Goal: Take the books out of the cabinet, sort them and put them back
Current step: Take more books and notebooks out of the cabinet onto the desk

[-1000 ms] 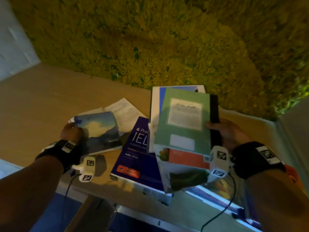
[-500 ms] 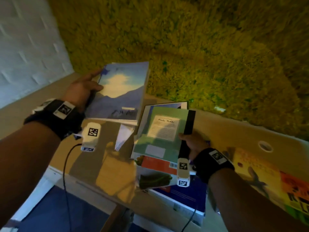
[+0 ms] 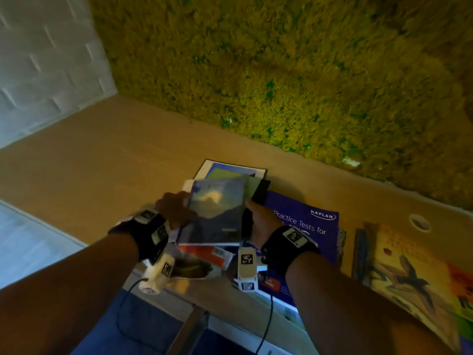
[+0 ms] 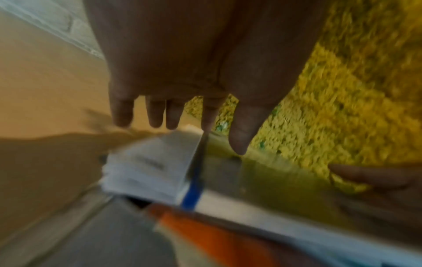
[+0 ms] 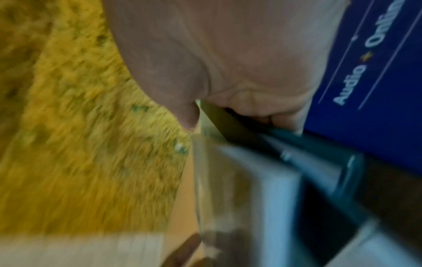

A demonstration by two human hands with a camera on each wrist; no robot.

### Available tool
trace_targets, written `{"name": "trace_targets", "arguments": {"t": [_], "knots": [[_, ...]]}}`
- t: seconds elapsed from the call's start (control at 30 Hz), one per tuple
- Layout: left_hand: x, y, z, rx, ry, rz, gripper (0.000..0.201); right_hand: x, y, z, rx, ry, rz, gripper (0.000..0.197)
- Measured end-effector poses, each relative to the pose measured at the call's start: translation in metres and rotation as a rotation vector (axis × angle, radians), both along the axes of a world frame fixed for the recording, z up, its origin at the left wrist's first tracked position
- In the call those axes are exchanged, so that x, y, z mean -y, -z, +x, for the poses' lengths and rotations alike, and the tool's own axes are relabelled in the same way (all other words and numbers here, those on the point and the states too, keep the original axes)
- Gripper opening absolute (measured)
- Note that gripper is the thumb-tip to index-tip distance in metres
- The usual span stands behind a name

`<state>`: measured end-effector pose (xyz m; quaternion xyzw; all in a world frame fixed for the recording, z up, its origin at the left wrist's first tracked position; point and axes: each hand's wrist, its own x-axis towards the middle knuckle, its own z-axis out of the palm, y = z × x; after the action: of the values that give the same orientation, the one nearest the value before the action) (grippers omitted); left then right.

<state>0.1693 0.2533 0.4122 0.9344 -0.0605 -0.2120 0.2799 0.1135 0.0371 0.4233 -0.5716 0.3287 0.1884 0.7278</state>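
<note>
At about nine o'clock of the stack, the left hand is seen with fingers extended and loose in the left wrist view, laid against the left edge of the blue sky-cover book. Half a second ago that book was held raised at the left; it has since been brought down onto the stack of books, over the green notebook. At three o'clock of the stack, the right hand is kept clenched around its black spine edge. Beneath lies the purple Kaplan practice-tests book on the wooden desk. Further right, an orange picture book is seen.
</note>
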Motion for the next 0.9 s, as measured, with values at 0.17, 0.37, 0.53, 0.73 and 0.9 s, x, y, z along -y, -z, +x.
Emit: {"name": "trace_targets", "arguments": {"t": [0.17,0.37,0.53,0.73,0.9], "knots": [[-0.038,0.066,0.026,0.194,-0.084,0.012,0.082,-0.012,-0.003,0.000,-0.014,-0.324,-0.308,0.048],[-0.036,0.089,0.002,0.265,-0.214,-0.022,0.061,0.000,-0.008,-0.056,0.081,-0.406,-0.308,0.015],[0.042,0.050,-0.112,0.649,0.131,-0.179,0.043,0.028,0.008,-0.140,0.121,-0.387,-0.287,0.010],[0.102,0.072,-0.249,0.525,0.515,-0.523,0.026,0.083,0.039,-0.273,0.075,-0.267,-0.323,0.026],[0.127,0.146,-0.324,0.074,0.529,-0.389,0.038,0.134,0.116,-0.405,-0.117,-0.056,-0.257,0.013]]}}
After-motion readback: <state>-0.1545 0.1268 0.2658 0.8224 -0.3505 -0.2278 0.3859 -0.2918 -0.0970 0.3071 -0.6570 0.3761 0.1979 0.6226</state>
